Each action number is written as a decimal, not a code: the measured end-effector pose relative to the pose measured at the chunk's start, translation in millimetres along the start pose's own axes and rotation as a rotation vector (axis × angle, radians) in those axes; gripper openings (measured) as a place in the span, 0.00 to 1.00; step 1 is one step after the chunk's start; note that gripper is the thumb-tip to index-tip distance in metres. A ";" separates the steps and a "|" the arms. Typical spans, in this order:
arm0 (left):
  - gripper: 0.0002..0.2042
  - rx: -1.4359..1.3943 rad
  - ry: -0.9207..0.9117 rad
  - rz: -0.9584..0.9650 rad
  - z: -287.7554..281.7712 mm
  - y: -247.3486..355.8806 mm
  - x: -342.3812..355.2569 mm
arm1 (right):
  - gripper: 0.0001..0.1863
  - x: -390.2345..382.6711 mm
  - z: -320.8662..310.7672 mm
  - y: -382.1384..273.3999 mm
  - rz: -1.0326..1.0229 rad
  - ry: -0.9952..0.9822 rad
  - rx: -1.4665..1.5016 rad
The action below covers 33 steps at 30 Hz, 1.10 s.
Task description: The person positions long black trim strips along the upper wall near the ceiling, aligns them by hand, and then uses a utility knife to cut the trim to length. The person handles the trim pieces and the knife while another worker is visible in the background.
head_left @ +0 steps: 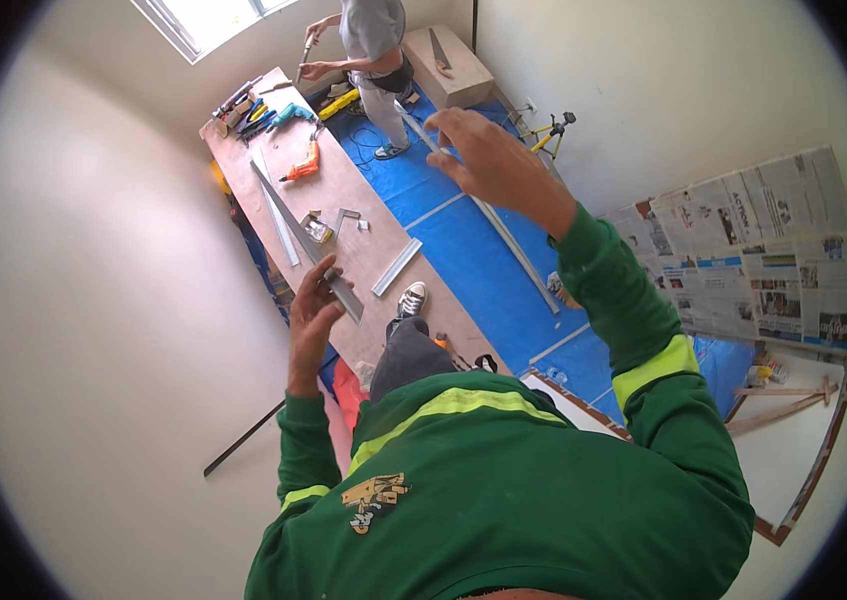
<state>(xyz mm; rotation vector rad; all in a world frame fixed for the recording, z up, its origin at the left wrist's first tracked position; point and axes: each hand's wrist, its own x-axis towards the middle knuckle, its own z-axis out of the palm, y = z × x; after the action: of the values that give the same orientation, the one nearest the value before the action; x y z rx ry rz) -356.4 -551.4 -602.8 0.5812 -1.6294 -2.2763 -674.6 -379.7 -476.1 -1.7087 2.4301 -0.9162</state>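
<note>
Long, straight grey metal strip (292, 221) | likely light, stiff | best held mid-length | left hand (310, 318): fingers gripping lower end | right hand (504, 165): empty, half-curled

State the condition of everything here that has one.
Left hand: gripping grey strip
Grey strip: held near one end
Right hand: raised, empty, fingers curled
Orange drill: lying on bench
Teal drill: lying on bench
Saw: lying on box
Blue sheet: spread out
Newspaper: spread open
Window: cannot tell if open
</note>
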 end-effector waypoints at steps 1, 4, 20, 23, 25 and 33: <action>0.30 0.055 -0.027 0.002 -7.9 9.0 1.6 | 0.21 19.1 9.8 11.1 -0.013 -0.011 -0.049; 0.28 0.435 0.029 0.044 -23.2 30.7 13.4 | 0.21 75.6 40.4 52.1 -0.041 -0.073 -0.220; 0.17 1.023 0.301 0.560 -65.2 69.9 18.2 | 0.45 224.4 178.6 241.9 -0.104 -0.279 -0.672; 0.15 0.980 0.260 0.553 -72.8 74.2 18.9 | 0.47 256.0 200.2 240.4 -0.262 -0.188 -0.690; 0.15 0.970 0.248 0.541 -76.7 78.0 17.6 | 0.54 278.9 222.1 237.9 -0.286 -0.292 -0.706; 0.16 0.981 0.218 0.537 -82.2 83.5 13.5 | 0.34 306.0 288.1 242.1 -0.608 -0.516 -1.048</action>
<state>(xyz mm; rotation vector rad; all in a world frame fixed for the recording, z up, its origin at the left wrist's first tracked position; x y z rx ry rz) -329.6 -652.9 -549.1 0.4622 -2.3492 -0.9228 -900.5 -719.3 -738.6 -2.5578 2.0982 0.9573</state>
